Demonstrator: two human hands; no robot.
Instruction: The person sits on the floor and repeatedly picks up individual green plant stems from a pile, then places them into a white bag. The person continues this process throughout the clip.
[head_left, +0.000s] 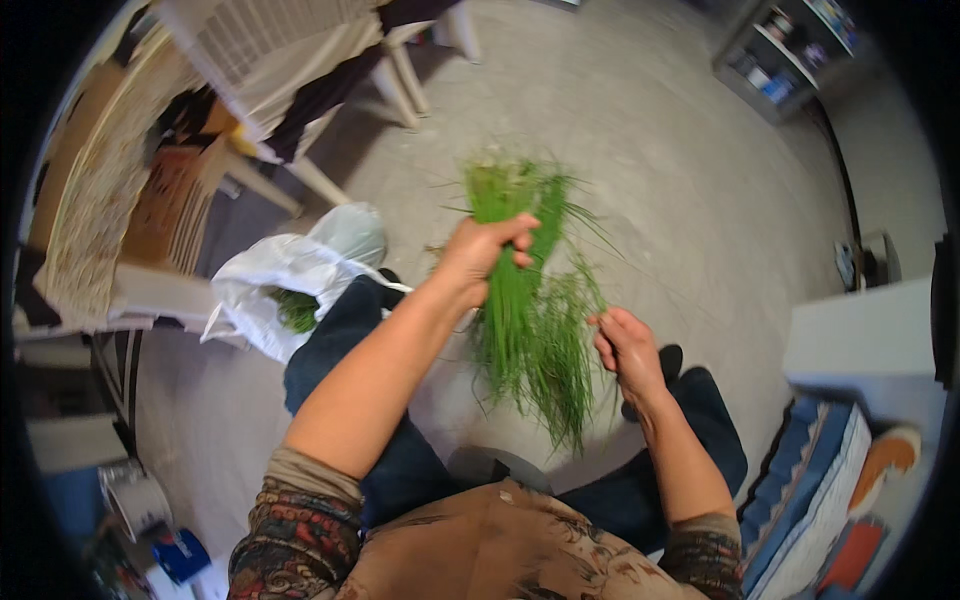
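A bunch of long thin green herb stalks (506, 300), like chives or grass, hangs in my left hand (484, 251), its pale cut ends up and its feathery tips down. The fingers of that hand wrap round the stalks below the pale ends. Right of the bunch, my right hand (628, 349) pinches a few thin green strands between thumb and fingers. More greens (298, 310) show in the mouth of a white plastic bag (259, 259) beside my left knee.
White plastic chairs (397, 90) stand at the upper left on a grey floor (652, 157). A shelf with small items (787, 56) is at the upper right. Folded striped textiles (802, 480) lie at the lower right, near a white box-like piece (862, 330).
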